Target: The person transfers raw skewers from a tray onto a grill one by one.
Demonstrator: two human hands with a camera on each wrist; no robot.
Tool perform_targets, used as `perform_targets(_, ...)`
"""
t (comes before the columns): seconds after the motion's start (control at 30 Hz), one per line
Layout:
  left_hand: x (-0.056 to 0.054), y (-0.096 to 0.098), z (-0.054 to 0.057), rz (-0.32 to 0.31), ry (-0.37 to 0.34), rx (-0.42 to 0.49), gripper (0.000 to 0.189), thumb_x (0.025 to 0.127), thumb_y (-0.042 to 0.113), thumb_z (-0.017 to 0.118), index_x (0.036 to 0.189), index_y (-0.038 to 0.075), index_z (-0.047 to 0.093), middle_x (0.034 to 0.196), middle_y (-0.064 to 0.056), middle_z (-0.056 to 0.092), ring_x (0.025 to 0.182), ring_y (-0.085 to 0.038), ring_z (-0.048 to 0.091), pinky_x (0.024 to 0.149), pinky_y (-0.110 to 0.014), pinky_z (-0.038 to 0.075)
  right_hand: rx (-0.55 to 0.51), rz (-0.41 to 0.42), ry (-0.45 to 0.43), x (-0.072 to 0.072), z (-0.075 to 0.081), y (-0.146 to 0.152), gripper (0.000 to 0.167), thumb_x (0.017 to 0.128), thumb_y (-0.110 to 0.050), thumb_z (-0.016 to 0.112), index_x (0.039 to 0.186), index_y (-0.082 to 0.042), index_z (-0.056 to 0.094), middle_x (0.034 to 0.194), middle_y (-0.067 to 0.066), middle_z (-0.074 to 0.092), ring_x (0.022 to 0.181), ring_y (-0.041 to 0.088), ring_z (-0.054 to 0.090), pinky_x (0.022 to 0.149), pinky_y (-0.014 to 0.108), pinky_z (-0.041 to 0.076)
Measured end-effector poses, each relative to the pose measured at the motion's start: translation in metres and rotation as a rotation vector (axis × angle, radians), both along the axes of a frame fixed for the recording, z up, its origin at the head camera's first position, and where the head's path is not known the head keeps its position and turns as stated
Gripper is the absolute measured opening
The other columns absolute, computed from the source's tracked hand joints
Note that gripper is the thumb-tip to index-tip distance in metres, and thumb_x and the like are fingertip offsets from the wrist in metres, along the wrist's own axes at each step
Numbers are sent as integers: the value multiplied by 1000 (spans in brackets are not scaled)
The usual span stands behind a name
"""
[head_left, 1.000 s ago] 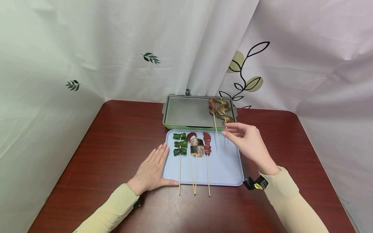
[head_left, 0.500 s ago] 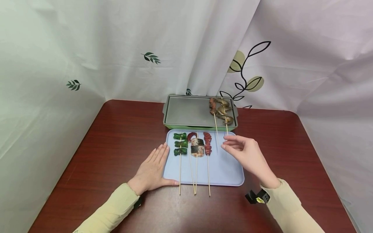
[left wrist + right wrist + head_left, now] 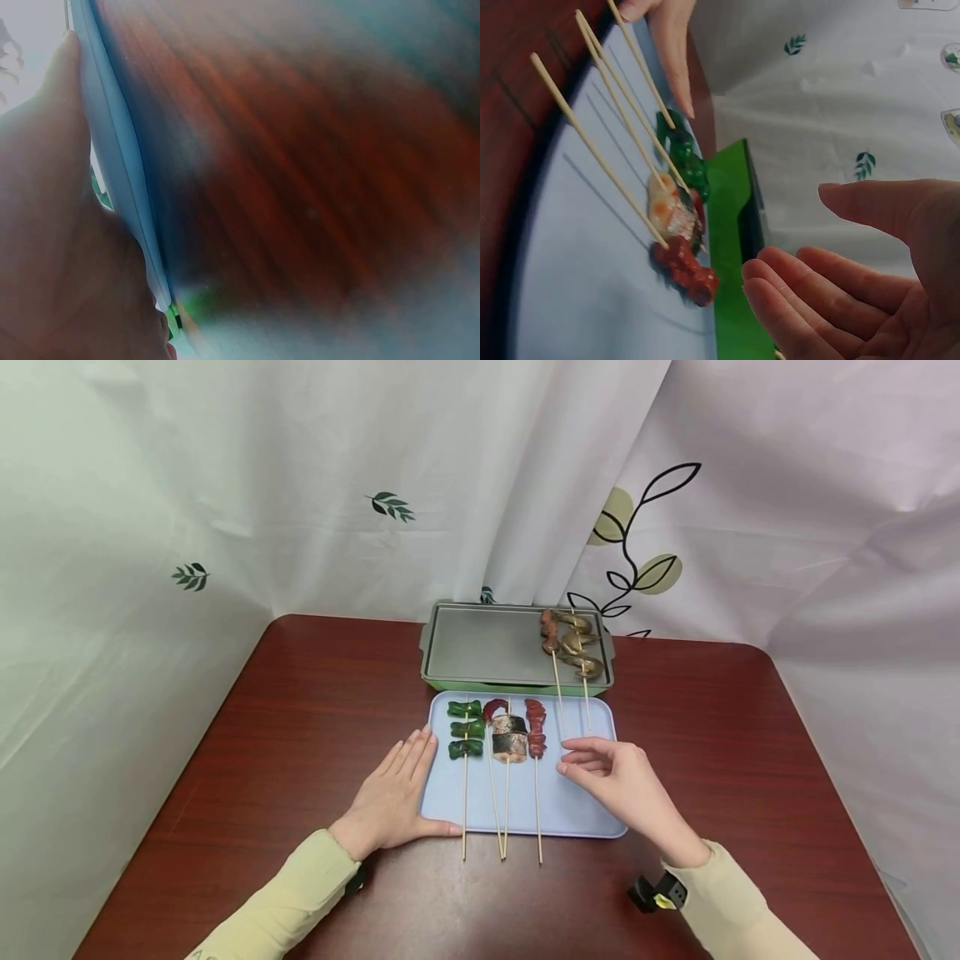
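My left hand [image 3: 390, 797] lies flat along the left edge of the light blue tray [image 3: 585, 802], its thumb at the near rim beside the stick of the green pepper skewer [image 3: 467, 728]. Over the tray's right part, my right hand [image 3: 618, 781] has thumb and fingers apart, with nothing between them, as the right wrist view also shows. To its left lie a red meat skewer [image 3: 536, 727], a skewer of dark-skinned fish chunks [image 3: 510, 743] and one with a curled dark red piece [image 3: 493, 708]. Their sticks overhang the near rim.
Behind the tray stands a green grill with a grey plate [image 3: 480, 647]. On its right side lie a brown meat skewer [image 3: 550, 631] and a shrimp skewer [image 3: 581, 643], sticks reaching over the tray. A white curtain [image 3: 337, 552] hangs behind the dark red table [image 3: 315, 693].
My right hand has moved from the shrimp skewer's stick back toward me and slightly left, leaving that stick free. The left hand has stayed in place.
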State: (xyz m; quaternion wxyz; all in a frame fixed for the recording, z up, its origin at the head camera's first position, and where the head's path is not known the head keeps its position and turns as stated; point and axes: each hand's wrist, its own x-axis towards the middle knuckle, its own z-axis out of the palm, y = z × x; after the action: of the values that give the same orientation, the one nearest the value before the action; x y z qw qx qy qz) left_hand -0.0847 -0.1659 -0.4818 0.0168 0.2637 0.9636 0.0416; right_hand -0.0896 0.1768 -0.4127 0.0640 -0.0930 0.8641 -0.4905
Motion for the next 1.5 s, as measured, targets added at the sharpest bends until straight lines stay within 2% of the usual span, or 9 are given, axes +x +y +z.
perform_targets(0.23,0,1,3,2,-4,-12,132,75,91,52,157,-8,24,165,-23,17,153,-34,15,122,-45,16,5,16,-20,4,-15,-10,33,90,-17,80,116,2,74,92,1,77,81,12,73,69,27,57)
perform_targets(0.6,0,1,3,-1,-11,-9,132,75,91,52,157,-8,24,165,-23,16,153,-34,15,122,-45,16,-21,2,-139,11,-39,-20,35,88,-18,82,113,4,73,89,3,76,79,14,73,66,25,56)
perform_targets(0.83,0,0,1,4,-10,-15,133,75,92,51,158,-8,22,166,-23,15,153,-34,14,122,-45,15,-33,-21,-179,14,-47,-22,37,84,-15,84,114,4,73,85,2,75,74,13,72,65,24,54)
perform_targets(1.17,0,0,1,3,-19,-29,133,75,93,48,158,-7,21,166,-23,14,153,-33,13,122,-45,15,-43,-3,-154,17,-52,-25,37,82,-6,83,115,7,71,80,2,74,71,14,72,64,23,54)
perform_targets(1.5,-1,0,1,-3,-10,-37,133,75,94,47,158,-7,21,166,-23,16,153,-34,13,122,-45,15,-68,12,-166,17,-56,-26,39,83,-3,82,118,8,69,81,3,74,71,16,72,63,23,54)
